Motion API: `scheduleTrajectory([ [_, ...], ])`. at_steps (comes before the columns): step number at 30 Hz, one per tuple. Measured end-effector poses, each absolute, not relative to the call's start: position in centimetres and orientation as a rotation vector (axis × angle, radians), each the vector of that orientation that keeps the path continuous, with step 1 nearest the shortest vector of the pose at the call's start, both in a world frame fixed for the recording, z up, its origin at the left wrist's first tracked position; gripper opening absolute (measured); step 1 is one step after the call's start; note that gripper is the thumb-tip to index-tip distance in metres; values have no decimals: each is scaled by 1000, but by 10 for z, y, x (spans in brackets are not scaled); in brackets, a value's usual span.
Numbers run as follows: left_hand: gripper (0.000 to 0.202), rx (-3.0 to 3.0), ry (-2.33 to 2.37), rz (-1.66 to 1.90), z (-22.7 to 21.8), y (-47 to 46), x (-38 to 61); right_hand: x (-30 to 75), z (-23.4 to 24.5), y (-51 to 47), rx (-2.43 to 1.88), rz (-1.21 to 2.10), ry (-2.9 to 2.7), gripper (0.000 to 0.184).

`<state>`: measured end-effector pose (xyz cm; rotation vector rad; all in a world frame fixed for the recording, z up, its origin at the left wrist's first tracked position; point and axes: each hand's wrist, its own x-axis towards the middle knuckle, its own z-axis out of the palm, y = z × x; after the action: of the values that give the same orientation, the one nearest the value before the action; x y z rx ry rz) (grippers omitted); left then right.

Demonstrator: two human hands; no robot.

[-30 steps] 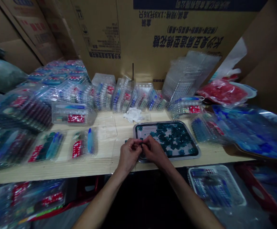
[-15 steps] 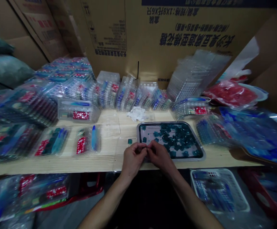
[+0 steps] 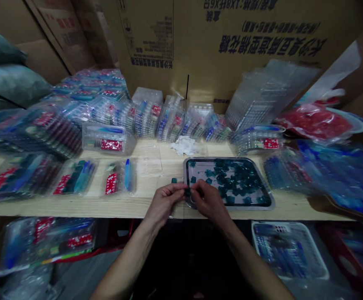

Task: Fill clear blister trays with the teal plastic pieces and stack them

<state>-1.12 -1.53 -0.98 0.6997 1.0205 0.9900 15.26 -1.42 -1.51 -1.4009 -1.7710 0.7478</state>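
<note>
Teal piece (image 3: 187,192) pinched between two hands (image 3: 164,203) (image 3: 210,202), at one metal tray (image 3: 247,208)

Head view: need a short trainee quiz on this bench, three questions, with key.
1. True or false: a loose dark green piece lies on the wooden bench, outside the metal tray.
2. What mostly covers the metal tray? A) dark green pieces B) white tissue C) red bags
3. What is held between the left hand and the right hand?

Key: 1. True. 2. A. 3. A small dark green piece.
</note>
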Motion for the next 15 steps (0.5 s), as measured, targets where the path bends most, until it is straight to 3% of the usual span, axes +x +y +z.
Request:
scheduleTrajectory([
  [3,26,750,1091,1086,-10,-5,-35,152,-17,1,-1381,671,-1876,23],
  [7,11,1387,1350,1165,-16,4,-59,153,-32,17,-1643,318,-2100,42],
  [15,28,2310,1226,811,-34,5,-52,146,-50,15,-1722,180,-2160,19],
])
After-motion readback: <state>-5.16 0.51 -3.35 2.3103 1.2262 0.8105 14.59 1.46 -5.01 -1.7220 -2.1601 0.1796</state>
